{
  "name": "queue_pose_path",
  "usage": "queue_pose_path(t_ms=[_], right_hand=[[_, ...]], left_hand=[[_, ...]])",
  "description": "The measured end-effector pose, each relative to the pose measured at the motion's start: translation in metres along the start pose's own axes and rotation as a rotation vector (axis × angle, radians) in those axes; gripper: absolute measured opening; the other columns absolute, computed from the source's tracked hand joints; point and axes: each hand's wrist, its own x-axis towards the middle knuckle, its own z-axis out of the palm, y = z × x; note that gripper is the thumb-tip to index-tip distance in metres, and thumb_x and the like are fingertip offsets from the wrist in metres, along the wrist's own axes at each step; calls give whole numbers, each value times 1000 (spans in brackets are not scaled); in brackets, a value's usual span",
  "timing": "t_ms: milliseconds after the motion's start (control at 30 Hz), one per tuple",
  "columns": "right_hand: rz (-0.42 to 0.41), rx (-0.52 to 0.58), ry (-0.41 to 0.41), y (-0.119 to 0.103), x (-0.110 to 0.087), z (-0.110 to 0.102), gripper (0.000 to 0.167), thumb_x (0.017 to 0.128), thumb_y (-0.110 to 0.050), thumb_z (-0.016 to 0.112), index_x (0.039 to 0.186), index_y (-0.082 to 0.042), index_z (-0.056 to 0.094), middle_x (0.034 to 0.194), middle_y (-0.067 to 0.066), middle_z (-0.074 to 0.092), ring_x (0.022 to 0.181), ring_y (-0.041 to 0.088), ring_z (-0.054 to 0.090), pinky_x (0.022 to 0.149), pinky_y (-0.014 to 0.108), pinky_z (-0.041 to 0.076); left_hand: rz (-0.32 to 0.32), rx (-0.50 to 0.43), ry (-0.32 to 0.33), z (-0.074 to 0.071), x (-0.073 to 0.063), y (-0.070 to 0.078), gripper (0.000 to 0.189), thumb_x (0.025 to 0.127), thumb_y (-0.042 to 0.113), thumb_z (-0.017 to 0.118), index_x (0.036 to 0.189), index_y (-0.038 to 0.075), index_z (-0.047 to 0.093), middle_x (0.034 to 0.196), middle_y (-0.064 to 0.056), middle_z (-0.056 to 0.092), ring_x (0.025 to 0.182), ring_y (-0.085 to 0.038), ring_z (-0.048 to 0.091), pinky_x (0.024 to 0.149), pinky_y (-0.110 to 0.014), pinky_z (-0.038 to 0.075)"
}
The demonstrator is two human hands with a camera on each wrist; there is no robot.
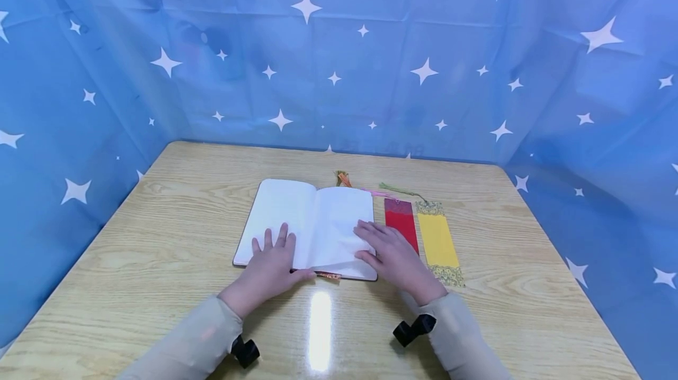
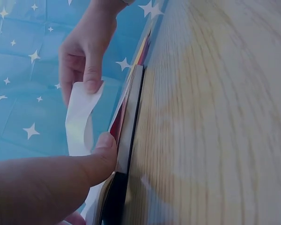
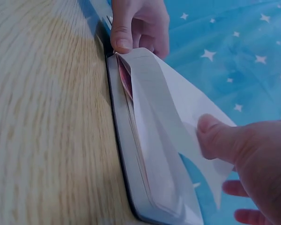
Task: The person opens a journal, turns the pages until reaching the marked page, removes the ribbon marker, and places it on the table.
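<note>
An open notebook with blank white pages lies on the table. My left hand rests on its left page, fingers spread, the thumb stretched along the near edge by the spine. At the right page, my right hand pinches a leaf between thumb and fingers; both wrist views show this leaf lifted and bent. Beneath it, a red strip shows between the pages. An orange patterned end pokes out at the near edge, and tassels stick out at the far edge.
Right of the notebook lie a red bookmark, partly behind my right hand, and a yellow bookmark with patterned ends and a green tassel. The wooden table is surrounded by a blue starry curtain.
</note>
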Motion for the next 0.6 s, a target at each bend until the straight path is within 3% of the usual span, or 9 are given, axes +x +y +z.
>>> queue_pose_path(t_ms=[233, 600], right_hand=[[-8, -21, 34, -5, 4, -2, 58, 85, -36, 67, 136, -15, 49, 142, 6, 43, 129, 23, 40, 103, 44, 33], [-82, -38, 98, -9, 6, -4, 65, 86, -35, 66, 140, -8, 42, 145, 11, 37, 134, 23, 32, 105, 45, 30]], left_hand=[[-15, 24, 41, 2, 2, 5, 98, 78, 68, 55, 139, -6, 34, 147, -29, 19, 125, -58, 25, 92, -72, 22], [81, 45, 214, 1, -1, 5, 94, 80, 58, 62, 142, -4, 29, 148, -30, 15, 128, -55, 23, 93, -72, 21]])
